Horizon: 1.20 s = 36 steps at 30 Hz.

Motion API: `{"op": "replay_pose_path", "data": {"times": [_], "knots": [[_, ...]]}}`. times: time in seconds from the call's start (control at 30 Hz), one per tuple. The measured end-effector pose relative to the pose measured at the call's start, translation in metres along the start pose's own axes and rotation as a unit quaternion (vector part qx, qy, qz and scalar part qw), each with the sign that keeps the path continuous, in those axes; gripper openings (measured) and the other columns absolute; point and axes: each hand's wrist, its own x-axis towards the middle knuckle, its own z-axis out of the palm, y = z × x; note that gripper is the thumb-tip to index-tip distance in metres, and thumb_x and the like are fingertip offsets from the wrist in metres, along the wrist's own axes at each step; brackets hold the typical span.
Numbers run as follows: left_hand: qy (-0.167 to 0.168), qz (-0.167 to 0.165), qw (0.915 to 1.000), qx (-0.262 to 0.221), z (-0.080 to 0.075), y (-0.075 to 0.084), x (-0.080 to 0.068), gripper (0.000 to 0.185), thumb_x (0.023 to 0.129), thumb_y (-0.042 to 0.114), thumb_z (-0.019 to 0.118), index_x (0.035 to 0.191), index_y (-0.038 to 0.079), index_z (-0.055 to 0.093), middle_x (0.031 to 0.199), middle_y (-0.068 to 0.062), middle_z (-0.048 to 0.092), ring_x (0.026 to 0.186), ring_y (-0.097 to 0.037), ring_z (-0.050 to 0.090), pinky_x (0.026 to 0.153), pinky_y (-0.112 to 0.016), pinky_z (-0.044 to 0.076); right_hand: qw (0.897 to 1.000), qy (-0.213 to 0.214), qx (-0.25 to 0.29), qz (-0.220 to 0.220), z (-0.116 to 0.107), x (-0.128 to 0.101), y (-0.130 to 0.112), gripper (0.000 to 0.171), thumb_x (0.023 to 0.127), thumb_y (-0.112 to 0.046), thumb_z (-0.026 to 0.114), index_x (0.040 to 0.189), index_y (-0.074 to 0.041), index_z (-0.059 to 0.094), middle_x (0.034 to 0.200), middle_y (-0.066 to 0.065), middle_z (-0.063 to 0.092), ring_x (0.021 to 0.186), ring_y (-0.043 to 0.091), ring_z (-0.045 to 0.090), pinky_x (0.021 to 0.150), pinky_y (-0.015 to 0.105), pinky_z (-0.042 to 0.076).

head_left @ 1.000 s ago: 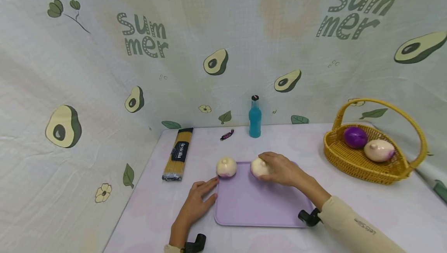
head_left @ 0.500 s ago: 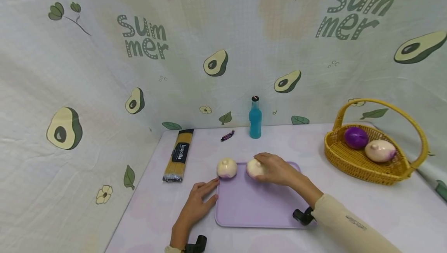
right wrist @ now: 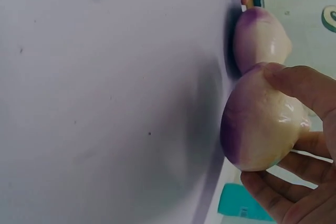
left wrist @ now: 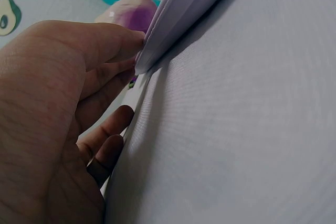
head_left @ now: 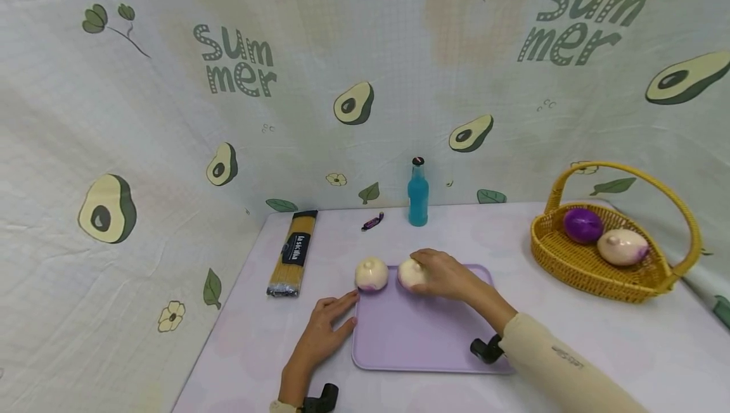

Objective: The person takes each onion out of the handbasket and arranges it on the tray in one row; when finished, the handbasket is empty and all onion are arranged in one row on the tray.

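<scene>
A pale purple tray [head_left: 424,334] lies on the table. My right hand [head_left: 447,277] grips a glossy white turnip with purple colouring [head_left: 408,274] over the tray's far side; in the right wrist view thumb and fingers hold this turnip [right wrist: 257,124] from opposite sides. A second white and purple turnip [head_left: 371,273] sits at the tray's far left corner, just left of the held one. My left hand [head_left: 327,329] rests with extended fingers against the tray's left edge. In the left wrist view its fingertips touch the tray's rim [left wrist: 173,19].
A yellow wicker basket [head_left: 570,273] at the right holds a purple egg-shaped thing [head_left: 583,225] and another white and purple turnip [head_left: 623,247]. Behind the tray stand a blue bottle [head_left: 418,201] and a small wrapped candy [head_left: 372,222]. A spaghetti pack [head_left: 292,254] lies at left.
My right hand has moved the gripped turnip left along the tray's far side, closer to the corner turnip. My left hand stays at the tray's left edge.
</scene>
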Motion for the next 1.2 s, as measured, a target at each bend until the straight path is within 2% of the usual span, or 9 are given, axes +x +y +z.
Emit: {"op": "replay_pose_path", "data": {"times": [0.27,0.47,0.6,0.87,1.0,1.2], "knots": [[0.003,-0.001,1.0000,0.002,0.001,-0.001,0.000,0.048,0.096,0.026,0.068,0.142,0.022,0.058,0.148,0.007,0.052,0.122,-0.020,0.045,0.102,-0.054,0.040,1.000,-0.001,-0.006,-0.012,0.006,0.008,-0.002,0.066,0.082,-0.031,0.082,0.132,0.006,0.059,0.134,0.023,0.059,0.124,0.040,0.053,0.103,0.052,0.043],[0.002,-0.003,1.0000,0.007,0.001,-0.002,0.000,0.047,0.097,0.030,0.066,0.143,0.024,0.058,0.149,0.010,0.051,0.121,-0.019,0.045,0.101,-0.053,0.040,1.000,-0.009,-0.002,-0.004,0.011,0.012,-0.001,0.067,0.082,-0.031,0.083,0.133,0.005,0.058,0.136,0.023,0.057,0.127,0.040,0.052,0.105,0.052,0.042],[0.007,0.003,0.9999,0.015,0.002,-0.003,0.000,0.048,0.096,0.030,0.067,0.143,0.024,0.058,0.148,0.011,0.051,0.121,-0.018,0.046,0.101,-0.051,0.041,1.000,-0.016,0.000,0.004,0.014,0.015,-0.002,0.068,0.082,-0.031,0.083,0.134,0.005,0.058,0.137,0.023,0.056,0.127,0.040,0.051,0.105,0.052,0.042],[-0.006,-0.012,0.9998,0.012,0.002,-0.004,0.000,0.049,0.097,0.030,0.067,0.144,0.026,0.056,0.149,0.014,0.049,0.122,-0.017,0.044,0.102,-0.051,0.041,1.000,-0.025,-0.004,0.016,0.018,0.016,-0.004,0.069,0.083,-0.030,0.082,0.136,0.005,0.056,0.139,0.023,0.054,0.128,0.040,0.051,0.106,0.052,0.042],[-0.003,-0.008,0.9998,0.016,0.002,-0.004,0.001,0.048,0.097,0.030,0.066,0.144,0.026,0.056,0.149,0.013,0.049,0.122,-0.017,0.045,0.101,-0.051,0.042,1.000,-0.022,-0.003,0.018,0.018,0.017,-0.005,0.070,0.083,-0.030,0.083,0.137,0.005,0.055,0.140,0.023,0.054,0.128,0.040,0.051,0.106,0.053,0.041],[-0.009,-0.012,0.9998,0.015,0.000,-0.005,0.002,0.049,0.097,0.030,0.066,0.144,0.028,0.056,0.150,0.015,0.048,0.123,-0.017,0.044,0.102,-0.051,0.041,0.999,-0.029,0.024,0.031,0.018,0.016,-0.004,0.079,0.084,-0.029,0.083,0.145,0.004,0.047,0.145,0.024,0.050,0.133,0.041,0.047,0.109,0.052,0.038]]}}
